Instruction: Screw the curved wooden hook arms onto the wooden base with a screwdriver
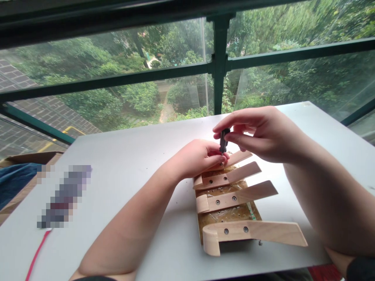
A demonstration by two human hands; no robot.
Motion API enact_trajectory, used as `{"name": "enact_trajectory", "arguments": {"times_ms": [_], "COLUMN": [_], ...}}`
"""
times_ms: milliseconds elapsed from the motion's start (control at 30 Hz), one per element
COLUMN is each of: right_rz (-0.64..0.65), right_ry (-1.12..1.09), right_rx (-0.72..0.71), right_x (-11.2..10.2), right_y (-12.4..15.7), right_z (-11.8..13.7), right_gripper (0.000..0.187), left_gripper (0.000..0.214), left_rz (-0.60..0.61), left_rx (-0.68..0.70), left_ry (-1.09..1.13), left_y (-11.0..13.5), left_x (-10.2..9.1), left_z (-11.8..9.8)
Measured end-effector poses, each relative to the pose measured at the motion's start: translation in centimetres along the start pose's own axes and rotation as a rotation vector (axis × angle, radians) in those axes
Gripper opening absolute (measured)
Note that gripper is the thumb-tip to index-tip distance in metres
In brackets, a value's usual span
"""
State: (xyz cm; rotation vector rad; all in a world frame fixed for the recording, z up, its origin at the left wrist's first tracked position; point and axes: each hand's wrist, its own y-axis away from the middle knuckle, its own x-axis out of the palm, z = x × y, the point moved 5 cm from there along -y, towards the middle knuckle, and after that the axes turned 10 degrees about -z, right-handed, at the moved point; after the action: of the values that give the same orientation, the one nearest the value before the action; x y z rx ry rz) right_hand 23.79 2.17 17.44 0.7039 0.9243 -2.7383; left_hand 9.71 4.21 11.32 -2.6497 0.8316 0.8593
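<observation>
My right hand [249, 134] grips the dark handle of a small screwdriver [224, 140], which stands nearly upright with its tip down. Below it, my left hand [202, 156] is closed, thumb and fingers pinched together around the tip over the farthest wooden piece [238, 157]; what lies between the fingers is hidden. More curved wooden pieces lie across a brown board [228, 216], their right ends sticking out past its edge. The nearest wooden piece [272, 230] shows two screws in it, as do the two behind it.
The board rests on a white table [131, 175]. At the left is a blurred-out object [67, 195] with a red cord [36, 253]. A cardboard box [32, 158] with blue cloth stands beyond the table's left edge. A green-framed window [221, 62] rises behind the table.
</observation>
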Motion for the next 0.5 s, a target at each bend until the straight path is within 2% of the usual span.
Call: {"name": "enact_trajectory", "arguments": {"times_ms": [133,300,500], "right_rz": [-0.077,-0.199,-0.23], "right_ry": [0.109,0.124,0.189], "right_rx": [0.038,0.111,0.085], "right_x": [-0.52,-0.27,0.15], "right_y": [-0.13,-0.26,-0.16], "right_z": [-0.25,-0.92,-0.46], "right_gripper": [0.014,0.013,0.023], "left_gripper": [0.022,0.022,0.022], "left_rz": [0.012,0.012,-0.076], "left_rx": [-0.002,0.002,0.015], "left_ry": [0.011,0.025,-0.037], "left_y": [0.0,0.08,-0.09], "left_x": [0.13,0.09,-0.22], "left_z": [0.04,0.12,0.39]}}
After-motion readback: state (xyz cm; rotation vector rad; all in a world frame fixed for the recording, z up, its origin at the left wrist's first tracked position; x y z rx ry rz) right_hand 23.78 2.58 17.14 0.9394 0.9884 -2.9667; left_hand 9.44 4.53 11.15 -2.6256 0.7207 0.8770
